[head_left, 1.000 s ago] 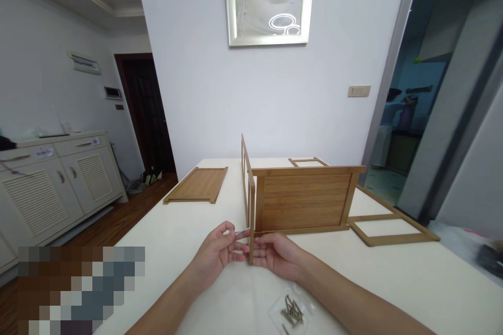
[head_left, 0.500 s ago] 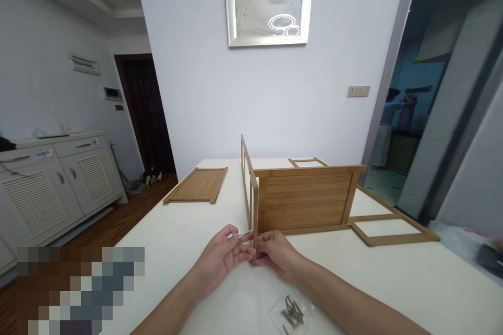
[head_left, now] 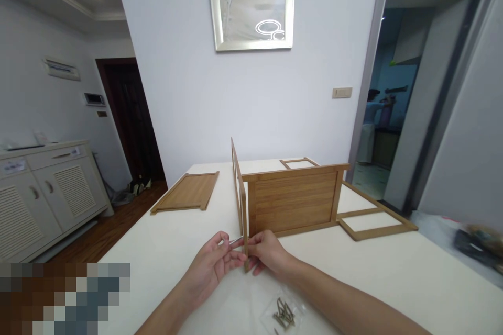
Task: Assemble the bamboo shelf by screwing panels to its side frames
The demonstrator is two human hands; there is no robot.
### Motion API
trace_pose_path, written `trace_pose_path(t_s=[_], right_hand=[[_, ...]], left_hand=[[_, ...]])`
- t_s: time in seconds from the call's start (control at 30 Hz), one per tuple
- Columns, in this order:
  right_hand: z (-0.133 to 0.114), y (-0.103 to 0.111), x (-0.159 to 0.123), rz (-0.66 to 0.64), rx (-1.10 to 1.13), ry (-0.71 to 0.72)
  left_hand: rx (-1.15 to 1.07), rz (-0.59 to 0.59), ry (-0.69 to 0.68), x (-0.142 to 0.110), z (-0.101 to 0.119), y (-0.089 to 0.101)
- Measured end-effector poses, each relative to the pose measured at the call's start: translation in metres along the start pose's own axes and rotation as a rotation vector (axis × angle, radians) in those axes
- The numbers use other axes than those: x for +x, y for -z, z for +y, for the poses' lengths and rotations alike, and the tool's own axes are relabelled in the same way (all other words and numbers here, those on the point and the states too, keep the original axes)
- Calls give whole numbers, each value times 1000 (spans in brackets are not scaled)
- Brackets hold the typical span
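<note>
A slim wooden frame (head_left: 244, 220) stands on edge, its near end between my two hands. My left hand (head_left: 214, 259) is on its left side, thumb and finger closed on a thin metal rod (head_left: 236, 240) that points at the frame; the rod's tip is hidden. Some of the left fingers touch the frame's near end. From the other side my right hand (head_left: 267, 252) pinches the frame low down, its fingertips partly hidden. To the right, a wooden panel (head_left: 294, 199) stands upright with its left end against the frame.
A clear plastic bag (head_left: 283, 314) with several bronze-coloured screws lies near me on the white table (head_left: 165, 256). Another wooden panel (head_left: 186, 192) lies flat at left. Flat open frames lie at right (head_left: 377, 235) and at the back (head_left: 298, 162). A person (head_left: 373, 115) stands beyond the doorway.
My right hand has gone from fingers held out behind the frame to a closed pinch on it. The frame's near end shifted slightly right against the panel, then the whole view turned right.
</note>
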State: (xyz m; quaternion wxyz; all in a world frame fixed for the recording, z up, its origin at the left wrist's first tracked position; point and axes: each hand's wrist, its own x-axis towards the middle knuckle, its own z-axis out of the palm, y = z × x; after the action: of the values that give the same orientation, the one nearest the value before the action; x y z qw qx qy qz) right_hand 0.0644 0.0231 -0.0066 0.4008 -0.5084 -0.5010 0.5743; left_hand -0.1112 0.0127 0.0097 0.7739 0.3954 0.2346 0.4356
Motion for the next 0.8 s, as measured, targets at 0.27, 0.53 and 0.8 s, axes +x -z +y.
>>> trace_pose_path(t_s=[0.27, 0.53, 0.8], right_hand=[[4, 4, 3, 14, -45, -54], [8, 8, 5, -13, -4, -65], [12, 5, -8, 233, -417, 310]], left_hand=[[40, 53, 26, 1, -5, 7], [83, 106, 51, 6, -8, 13], [115, 110, 22, 7, -8, 14]])
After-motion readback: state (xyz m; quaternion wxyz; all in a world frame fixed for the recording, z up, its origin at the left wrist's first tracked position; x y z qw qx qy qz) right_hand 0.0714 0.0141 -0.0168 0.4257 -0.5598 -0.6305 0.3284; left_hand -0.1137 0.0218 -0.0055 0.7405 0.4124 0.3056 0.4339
